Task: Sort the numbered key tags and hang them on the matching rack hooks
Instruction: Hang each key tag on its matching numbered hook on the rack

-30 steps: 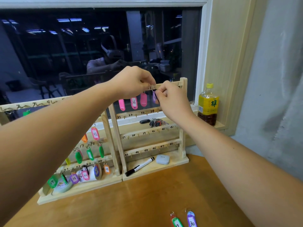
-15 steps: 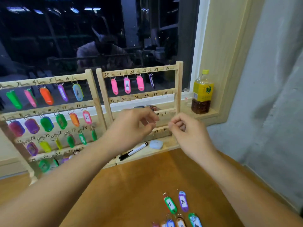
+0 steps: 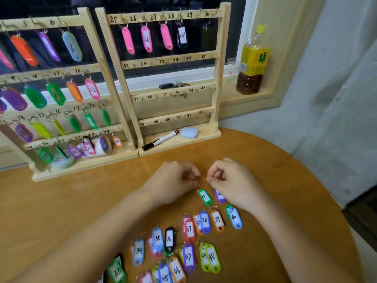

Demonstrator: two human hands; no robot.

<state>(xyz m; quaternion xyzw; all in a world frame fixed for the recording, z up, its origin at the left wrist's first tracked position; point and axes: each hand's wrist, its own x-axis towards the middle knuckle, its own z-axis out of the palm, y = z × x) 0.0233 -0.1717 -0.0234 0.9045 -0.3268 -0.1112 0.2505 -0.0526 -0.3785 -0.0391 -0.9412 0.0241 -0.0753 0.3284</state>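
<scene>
Reading from the left, my left-hand rack (image 3: 120, 82) looks full: every row I can see, up to the hook marked 24, carries a coloured tag, though some numbers there are too blurred to read. On the right-hand rack (image 3: 221, 58) only the top rail is started. Pink tags hang under 25, 26 and 27, and a dark tag 28 (image 3: 182, 35) hangs beside them; the hooks for 29 and 30 are bare, and so are the three lower rails, 31 to 48. A marker pen (image 3: 160, 140) and a small pale case (image 3: 189, 132) lie on that rack's base, and a drink bottle (image 3: 253, 60) stands on the sill to the right.

So I judge the job a little over halfway, with twenty tags left. They lie on the round table (image 3: 61, 201) near me, in rough number order.

My left hand (image 3: 173, 180) is curled, knuckles up, with thumb and forefinger pinched at the ring of the green tag 29 (image 3: 204, 197), which lies flat on the wood. My right hand (image 3: 230, 180) sits close beside it, fingers loosely curled and pinching at nothing I can make out, and half covers the purple tag 30 (image 3: 220, 196). Whether the left has truly caught the ring, I cannot tell.
</scene>
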